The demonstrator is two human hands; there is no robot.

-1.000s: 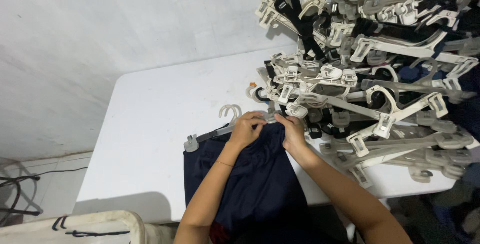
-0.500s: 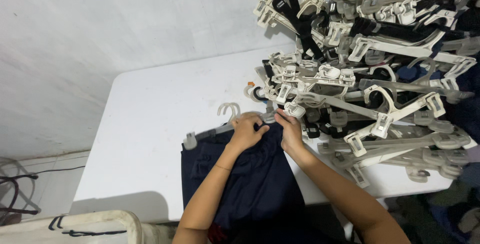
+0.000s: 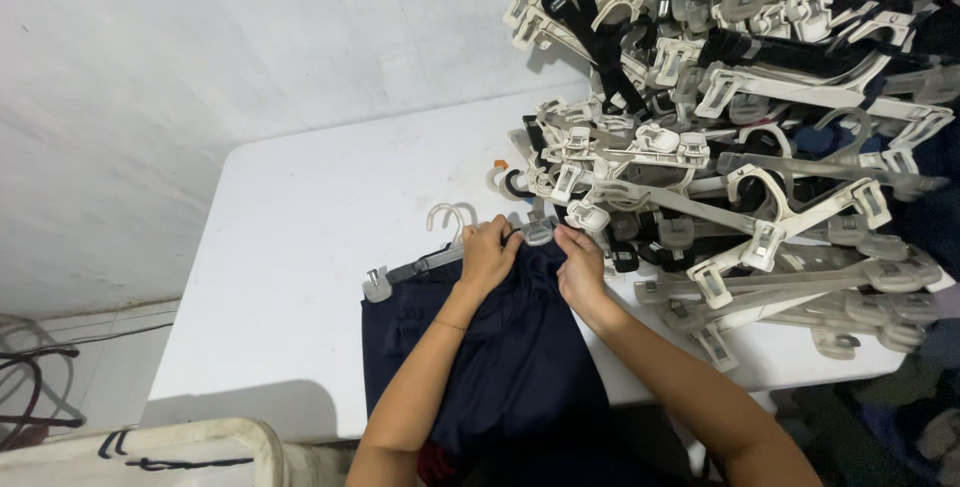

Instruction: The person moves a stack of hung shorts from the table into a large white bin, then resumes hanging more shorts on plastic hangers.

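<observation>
Little has shifted since a second ago: your left hand (image 3: 488,252) and right hand (image 3: 582,267) stay closed on the waistband of the dark navy cloth garment (image 3: 500,357). It lies on the white bench (image 3: 300,277), its top edge along the grey plastic clip hanger (image 3: 440,259), just beside the heap of white plastic hangers (image 3: 740,157).
</observation>
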